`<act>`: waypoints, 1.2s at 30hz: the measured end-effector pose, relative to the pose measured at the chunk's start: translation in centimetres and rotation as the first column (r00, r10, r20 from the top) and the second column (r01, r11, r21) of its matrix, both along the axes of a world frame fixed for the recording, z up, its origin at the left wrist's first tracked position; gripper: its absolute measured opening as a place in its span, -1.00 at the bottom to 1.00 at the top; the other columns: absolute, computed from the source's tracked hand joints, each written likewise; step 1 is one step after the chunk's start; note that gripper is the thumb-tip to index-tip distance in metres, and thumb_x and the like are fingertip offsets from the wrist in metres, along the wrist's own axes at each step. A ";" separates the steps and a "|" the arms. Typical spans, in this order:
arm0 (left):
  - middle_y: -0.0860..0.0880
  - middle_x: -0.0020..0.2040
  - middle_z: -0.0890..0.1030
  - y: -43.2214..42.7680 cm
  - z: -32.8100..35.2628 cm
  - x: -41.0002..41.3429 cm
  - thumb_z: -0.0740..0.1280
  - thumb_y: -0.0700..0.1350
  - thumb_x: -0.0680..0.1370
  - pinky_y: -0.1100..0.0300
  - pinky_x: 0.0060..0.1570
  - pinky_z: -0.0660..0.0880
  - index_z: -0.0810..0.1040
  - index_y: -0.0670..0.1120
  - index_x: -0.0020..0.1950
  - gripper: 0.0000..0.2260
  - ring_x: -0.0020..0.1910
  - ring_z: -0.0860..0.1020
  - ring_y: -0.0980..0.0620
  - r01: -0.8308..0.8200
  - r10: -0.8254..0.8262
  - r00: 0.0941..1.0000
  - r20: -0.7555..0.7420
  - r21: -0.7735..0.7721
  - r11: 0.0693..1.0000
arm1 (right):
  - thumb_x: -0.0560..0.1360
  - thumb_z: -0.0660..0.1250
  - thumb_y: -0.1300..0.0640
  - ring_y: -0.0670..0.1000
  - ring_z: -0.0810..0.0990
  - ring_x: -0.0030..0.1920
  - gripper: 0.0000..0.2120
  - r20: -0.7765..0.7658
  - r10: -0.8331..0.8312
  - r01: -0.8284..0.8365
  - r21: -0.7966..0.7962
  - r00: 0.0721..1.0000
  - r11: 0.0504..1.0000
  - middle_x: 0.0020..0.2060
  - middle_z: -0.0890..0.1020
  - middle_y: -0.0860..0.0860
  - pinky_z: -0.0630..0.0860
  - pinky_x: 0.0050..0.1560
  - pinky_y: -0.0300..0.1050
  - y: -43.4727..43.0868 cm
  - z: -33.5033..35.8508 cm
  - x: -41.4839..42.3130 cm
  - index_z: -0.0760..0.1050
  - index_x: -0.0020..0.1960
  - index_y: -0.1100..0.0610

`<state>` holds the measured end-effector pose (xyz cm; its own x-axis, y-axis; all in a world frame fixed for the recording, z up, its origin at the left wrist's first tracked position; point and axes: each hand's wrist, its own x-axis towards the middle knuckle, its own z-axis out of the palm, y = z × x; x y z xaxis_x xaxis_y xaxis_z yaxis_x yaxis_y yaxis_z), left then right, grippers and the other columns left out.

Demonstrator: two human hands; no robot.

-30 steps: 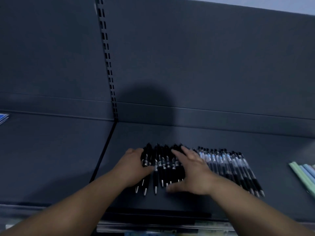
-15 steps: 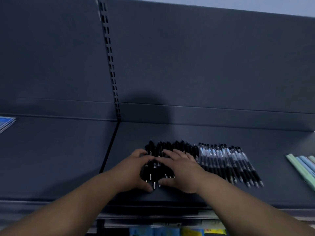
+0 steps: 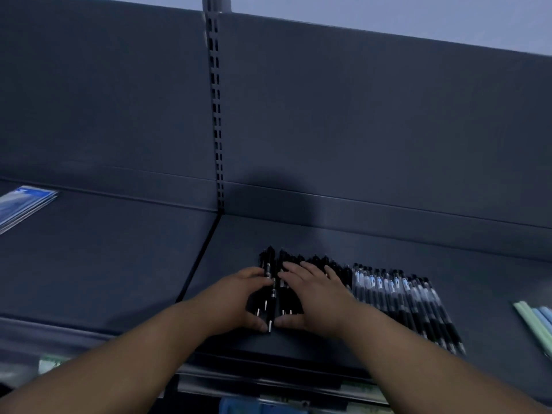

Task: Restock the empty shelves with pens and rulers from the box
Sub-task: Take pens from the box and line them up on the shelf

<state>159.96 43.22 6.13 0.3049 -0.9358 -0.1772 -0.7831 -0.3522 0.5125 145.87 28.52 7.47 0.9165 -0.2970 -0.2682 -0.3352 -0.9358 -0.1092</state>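
On the dark grey shelf (image 3: 125,264) of a shop rack, a batch of black pens (image 3: 271,289) lies side by side with tips pointing at the front edge, just right of the join between two shelf boards. A person's two bare hands bracket the batch. The left hand (image 3: 236,303) cups its left flank, fingers bent against the outermost pen and thumb set at the near tips. It presses against the pens rather than closing round them. The right hand (image 3: 316,297) lies palm down over the right part of the batch, fingers straight and slightly spread across the barrels, thumb stretched along the near ends towards the left thumb.

Just beside the black batch, to its right, runs a row of pale-barrelled pens (image 3: 400,303) with dark grips, slanting a little rightward. Well apart at the right edge lie pale green and blue sticks (image 3: 534,321), too blurred to tell whether they are pens or rulers. Far to the left, on the neighbouring board, sit flat blue-and-white packets (image 3: 24,204). Behind the join a slotted upright (image 3: 215,115) rises between the grey back panels (image 3: 373,115), where a soft shadow falls behind the pens.
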 end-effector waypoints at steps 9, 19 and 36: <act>0.22 0.55 0.08 0.1 0.3 -1.7 0.40 0.15 0.49 0.49 0.29 0.01 0.18 0.12 0.54 -0.32 0.48 0.14 0.23 -0.078 0.075 0.994 0.082 0.028 0.997 | 0.36 0.35 -0.39 0.00 -0.02 0.56 -0.09 0.059 0.083 -0.084 0.016 0.995 0.996 0.57 0.04 -0.13 -0.12 0.54 0.15 -1.5 -0.1 -0.3 0.06 0.56 -0.11; 0.15 0.45 0.29 -0.7 -0.6 0.3 0.40 0.09 0.50 0.49 0.26 0.10 0.43 0.08 0.40 -0.52 0.40 0.29 0.21 -0.134 0.141 0.989 0.048 -0.124 0.983 | 0.34 0.40 -0.37 0.00 0.15 0.49 -0.19 0.169 -0.023 0.009 0.086 0.985 0.996 0.51 0.18 -0.12 0.02 0.52 0.00 -0.7 -0.5 0.2 0.26 0.48 -0.11; 0.05 0.37 0.44 7.4 -0.4 0.1 0.29 0.06 0.57 0.36 0.25 0.28 0.44 0.02 0.38 -0.62 0.31 0.43 0.09 -0.370 0.379 0.914 0.148 -0.085 0.925 | 0.54 0.27 -0.20 0.03 0.49 0.23 -0.52 0.129 -0.029 0.026 0.026 0.991 0.999 0.29 0.47 0.00 0.50 0.18 -0.04 2.6 1.4 3.3 0.37 0.39 -0.04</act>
